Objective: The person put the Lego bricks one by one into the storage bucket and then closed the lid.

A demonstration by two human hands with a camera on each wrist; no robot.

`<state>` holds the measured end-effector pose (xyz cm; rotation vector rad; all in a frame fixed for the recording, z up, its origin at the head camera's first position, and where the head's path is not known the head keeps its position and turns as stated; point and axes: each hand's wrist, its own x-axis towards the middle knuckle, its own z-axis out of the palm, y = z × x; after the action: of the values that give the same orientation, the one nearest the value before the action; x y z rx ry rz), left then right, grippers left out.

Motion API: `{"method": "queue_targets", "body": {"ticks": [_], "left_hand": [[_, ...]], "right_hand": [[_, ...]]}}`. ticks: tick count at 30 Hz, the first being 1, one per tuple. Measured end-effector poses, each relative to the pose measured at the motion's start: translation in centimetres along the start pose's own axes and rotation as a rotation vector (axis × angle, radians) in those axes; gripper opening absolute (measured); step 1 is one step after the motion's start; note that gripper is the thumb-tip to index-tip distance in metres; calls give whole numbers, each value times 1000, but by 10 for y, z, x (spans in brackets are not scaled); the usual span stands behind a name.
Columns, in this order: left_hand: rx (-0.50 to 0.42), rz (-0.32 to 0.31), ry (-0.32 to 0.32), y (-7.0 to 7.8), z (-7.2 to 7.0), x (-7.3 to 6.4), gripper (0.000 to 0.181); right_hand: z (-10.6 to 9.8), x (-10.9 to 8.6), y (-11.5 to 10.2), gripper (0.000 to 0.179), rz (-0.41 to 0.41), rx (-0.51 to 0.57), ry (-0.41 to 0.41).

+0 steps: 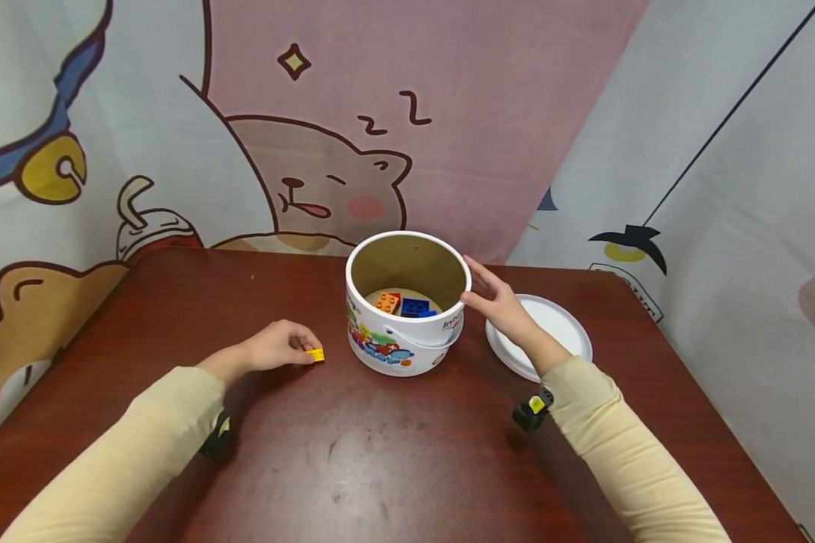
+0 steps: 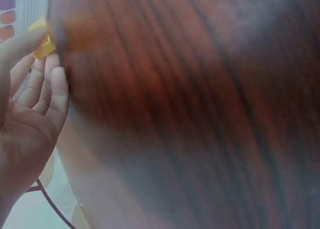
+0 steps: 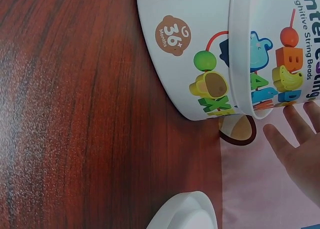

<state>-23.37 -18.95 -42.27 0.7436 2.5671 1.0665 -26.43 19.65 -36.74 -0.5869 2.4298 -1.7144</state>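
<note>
My left hand (image 1: 275, 347) pinches a small yellow toy brick (image 1: 317, 354) between thumb and fingers, to the left of a white bucket (image 1: 370, 351). In the left wrist view the yellow brick (image 2: 44, 46) sits at the fingertips, above the tabletop. The bucket stands upright and uncovered, with printed pictures on its side. Inside it lie an orange brick (image 1: 386, 302) and blue bricks (image 1: 416, 307), with a bit of red behind. My right hand (image 1: 505, 308) touches the bucket's right rim with fairly straight fingers. In the right wrist view those fingers (image 3: 295, 126) reach toward the bucket wall.
A round white lid (image 1: 564, 326) lies on the table to the right, partly under my right forearm. The brown wooden table (image 1: 353, 467) ends at a cloth backdrop with a cartoon bear (image 1: 339, 173). The bucket's white handle (image 1: 424, 343) hangs down in front.
</note>
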Motion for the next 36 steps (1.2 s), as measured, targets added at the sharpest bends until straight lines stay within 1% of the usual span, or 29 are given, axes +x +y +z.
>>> {"method": "queue_targets", "body": {"ticks": [1,5,8,11,14,19,24,29,32,36], "left_hand": [[-8,4,4,0,-2,0,16],[-44,-24,25,4,-10,0,17],[-32,-45,58,9,-18,1,18],[-2,-48,98,14,-27,2,20],[-1,-59,129,20,-36,3,20],[-19,-77,159,30,-50,6,22],[-26,-99,183,43,-62,8,24],[-33,-100,199,58,-73,12,27],[-28,-88,214,66,-77,16,27],[-59,-68,229,74,-82,21,26]], "right_hand": [[0,0,0,65,-1,2,0],[0,0,1,67,-3,6,-1],[0,0,1,67,-4,9,-3],[0,0,1,66,-2,8,0],[0,0,1,65,-14,15,5],[1,0,1,66,-41,41,4],[1,0,1,66,-45,49,5],[1,1,1,65,-43,37,6],[1,1,1,65,-41,27,10],[1,1,2,65,-37,26,8]]}}
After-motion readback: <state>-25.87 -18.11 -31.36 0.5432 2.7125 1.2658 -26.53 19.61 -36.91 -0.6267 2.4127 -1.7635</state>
